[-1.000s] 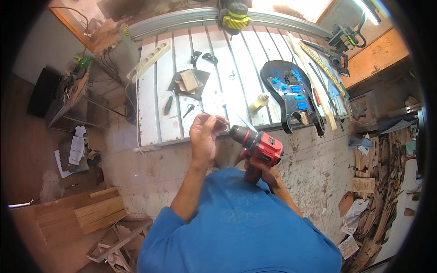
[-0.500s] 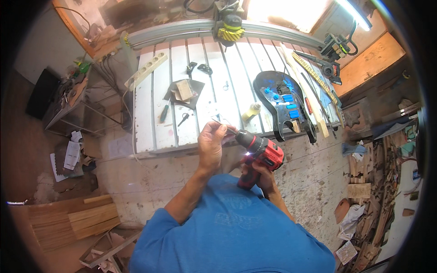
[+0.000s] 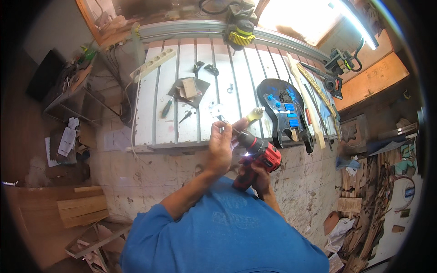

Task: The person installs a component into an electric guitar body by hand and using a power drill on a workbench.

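My left hand [image 3: 221, 148] pinches a small thin piece at the tip of the drill chuck; its exact shape is hard to make out. A red and black cordless drill [image 3: 268, 154], its light on, is gripped in my right hand [image 3: 257, 177] below the bench's front edge. Just beyond my fingers lies a pale yellow bottle [image 3: 255, 114]. To its right is a black guitar body [image 3: 269, 88] with blue parts. A green-handled screwdriver [image 3: 167, 108], a dark sheet with wood blocks [image 3: 188, 88] and small black pieces lie on the white slotted bench [image 3: 146, 118].
A gantry spindle [image 3: 241, 36] spans the bench's back. A power strip [image 3: 154, 63] sits at the back left, long strips [image 3: 317, 132] at the right. A side table [image 3: 73, 91] stands left, piles of wood scraps [image 3: 355, 218] lower right, and wooden boards [image 3: 82, 211] lower left.
My left hand has moved right, its fingers now closer to the drill chuck. The drill's light has come on since a second ago. The whole view has shifted slightly.
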A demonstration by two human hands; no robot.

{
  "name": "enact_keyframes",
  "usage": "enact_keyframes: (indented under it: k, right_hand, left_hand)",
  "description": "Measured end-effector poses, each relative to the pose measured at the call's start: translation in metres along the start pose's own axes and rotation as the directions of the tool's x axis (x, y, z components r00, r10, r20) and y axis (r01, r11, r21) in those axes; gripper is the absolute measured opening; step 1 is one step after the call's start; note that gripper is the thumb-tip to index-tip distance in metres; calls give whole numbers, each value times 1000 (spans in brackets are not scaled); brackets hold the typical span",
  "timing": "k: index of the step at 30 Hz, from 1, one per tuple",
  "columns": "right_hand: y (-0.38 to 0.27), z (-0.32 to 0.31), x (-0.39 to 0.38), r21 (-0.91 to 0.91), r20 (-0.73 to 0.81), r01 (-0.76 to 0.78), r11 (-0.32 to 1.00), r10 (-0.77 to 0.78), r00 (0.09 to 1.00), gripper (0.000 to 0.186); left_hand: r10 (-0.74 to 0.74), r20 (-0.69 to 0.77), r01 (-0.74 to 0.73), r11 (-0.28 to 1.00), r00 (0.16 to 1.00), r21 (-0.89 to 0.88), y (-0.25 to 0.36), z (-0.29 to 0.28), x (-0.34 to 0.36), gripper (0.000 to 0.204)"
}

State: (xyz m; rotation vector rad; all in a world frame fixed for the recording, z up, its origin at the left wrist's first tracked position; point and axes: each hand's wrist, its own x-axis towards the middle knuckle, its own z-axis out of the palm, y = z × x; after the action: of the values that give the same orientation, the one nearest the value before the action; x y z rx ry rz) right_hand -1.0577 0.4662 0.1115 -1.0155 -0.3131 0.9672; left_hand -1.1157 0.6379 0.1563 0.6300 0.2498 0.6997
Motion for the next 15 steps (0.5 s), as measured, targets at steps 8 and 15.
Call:
enact_keyframes:
  k: [8, 15]
  right_hand:
    - [1, -1, 3, 123, -11, -29, 992, 30, 999, 50]
    - [0, 6, 5, 153, 7, -12, 988, 11, 1000, 44]
  left_hand:
    - [32, 63, -29, 998, 997, -51, -5, 11, 0, 12]
    - [71, 83, -68, 997, 994, -36, -14, 10, 3, 16]
